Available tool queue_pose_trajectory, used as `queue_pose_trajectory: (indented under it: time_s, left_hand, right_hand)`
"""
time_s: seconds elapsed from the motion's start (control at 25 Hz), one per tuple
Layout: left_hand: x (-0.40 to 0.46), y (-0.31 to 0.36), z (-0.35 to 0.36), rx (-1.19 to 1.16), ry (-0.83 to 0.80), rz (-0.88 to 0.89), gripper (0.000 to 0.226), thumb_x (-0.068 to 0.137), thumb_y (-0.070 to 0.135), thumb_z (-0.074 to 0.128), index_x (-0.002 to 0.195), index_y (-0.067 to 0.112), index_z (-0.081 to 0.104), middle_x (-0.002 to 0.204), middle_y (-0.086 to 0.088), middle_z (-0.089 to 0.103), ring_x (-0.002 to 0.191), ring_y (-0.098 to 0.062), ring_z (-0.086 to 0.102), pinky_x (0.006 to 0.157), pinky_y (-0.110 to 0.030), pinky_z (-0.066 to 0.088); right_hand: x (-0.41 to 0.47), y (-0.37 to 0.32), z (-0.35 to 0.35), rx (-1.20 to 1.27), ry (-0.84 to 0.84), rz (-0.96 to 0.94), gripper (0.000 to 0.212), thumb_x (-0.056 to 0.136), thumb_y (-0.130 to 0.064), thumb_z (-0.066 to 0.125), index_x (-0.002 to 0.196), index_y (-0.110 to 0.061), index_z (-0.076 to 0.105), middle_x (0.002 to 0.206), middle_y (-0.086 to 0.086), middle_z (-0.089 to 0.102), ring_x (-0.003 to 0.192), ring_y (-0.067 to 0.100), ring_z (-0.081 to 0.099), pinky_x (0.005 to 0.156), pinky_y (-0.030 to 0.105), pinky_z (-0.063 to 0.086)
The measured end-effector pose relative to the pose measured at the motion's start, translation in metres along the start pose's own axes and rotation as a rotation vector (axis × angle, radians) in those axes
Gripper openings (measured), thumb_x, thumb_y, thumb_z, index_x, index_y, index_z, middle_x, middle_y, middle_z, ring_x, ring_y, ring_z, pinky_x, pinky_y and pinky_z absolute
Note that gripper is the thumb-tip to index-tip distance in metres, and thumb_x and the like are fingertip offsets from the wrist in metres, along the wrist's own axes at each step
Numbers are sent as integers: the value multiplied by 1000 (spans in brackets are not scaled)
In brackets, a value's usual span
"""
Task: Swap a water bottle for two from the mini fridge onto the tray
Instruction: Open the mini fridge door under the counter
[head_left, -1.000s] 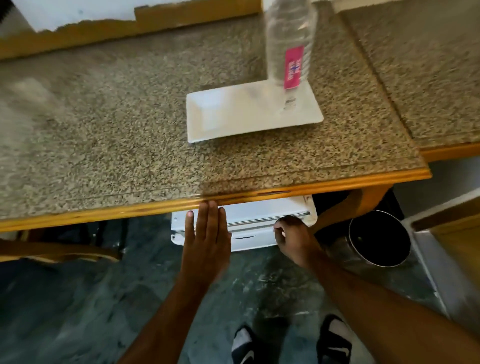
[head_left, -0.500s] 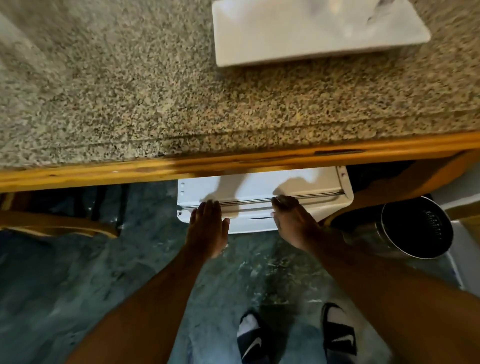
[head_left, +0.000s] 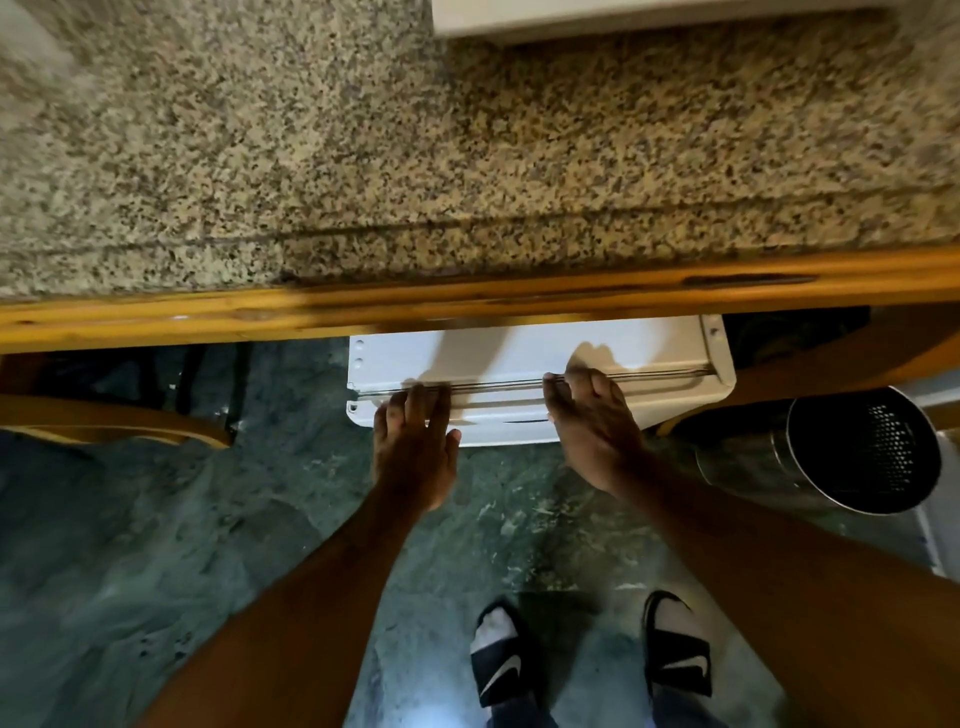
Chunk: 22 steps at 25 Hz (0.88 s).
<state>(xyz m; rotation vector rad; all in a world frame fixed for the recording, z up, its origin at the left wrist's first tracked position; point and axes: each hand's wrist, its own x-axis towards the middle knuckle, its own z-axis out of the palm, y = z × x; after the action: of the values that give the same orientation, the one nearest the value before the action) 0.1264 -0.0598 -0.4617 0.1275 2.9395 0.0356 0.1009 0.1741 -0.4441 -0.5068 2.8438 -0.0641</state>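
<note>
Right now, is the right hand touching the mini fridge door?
Touching. The head view shows the right hand with fingertips laid over the top edge of the white mini fridge door.

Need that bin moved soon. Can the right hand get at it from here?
Probably yes: the bin lies on the floor just right of the right hand, nothing between, though that hand rests on the fridge.

I see both hands on the white mini fridge (head_left: 524, 358) under the granite counter (head_left: 467, 171). My left hand (head_left: 413, 447) lies flat on its top front edge, while my right hand (head_left: 595, 428) rests fingers there too. A metal bin (head_left: 831, 452) stands right of the fridge.
</note>
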Motion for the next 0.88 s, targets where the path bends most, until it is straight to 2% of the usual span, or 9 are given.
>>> queue_pose_trajectory:
  time_s: [0.16,0.44,0.64,0.88]
  left_hand:
    - [1,1,0,-12,5,-10,62,85,29,61,142,15,41,140,-23,46,122,-47,44,103,-57,38]
    - [0,2,0,-8,24,-17,63,83,24,63,142,15,42,140,-25,45,120,-48,46,101,-58,39]
    - [0,2,3,2,55,-15,65,80,21,65,141,15,42,138,-26,46,116,-49,48,99,-58,42]
    - [-1,4,5,15,76,-18,68,78,22,67,141,15,41,136,-26,47,115,-48,49,99,-58,42]
  right_hand:
    - [2,2,-1,-49,-3,-20,54,77,-6,65,129,2,51,120,34,56,101,48,56,87,49,49]
    - [5,5,-3,-78,-20,-70,54,86,-5,51,138,3,39,131,36,46,110,48,48,98,50,42]
    - [5,5,-5,-95,-5,-89,51,86,-4,48,137,4,40,128,35,49,107,47,50,95,48,44]
    - [4,6,-4,-133,42,-106,50,74,-4,66,123,5,56,108,31,62,89,43,60,79,45,54]
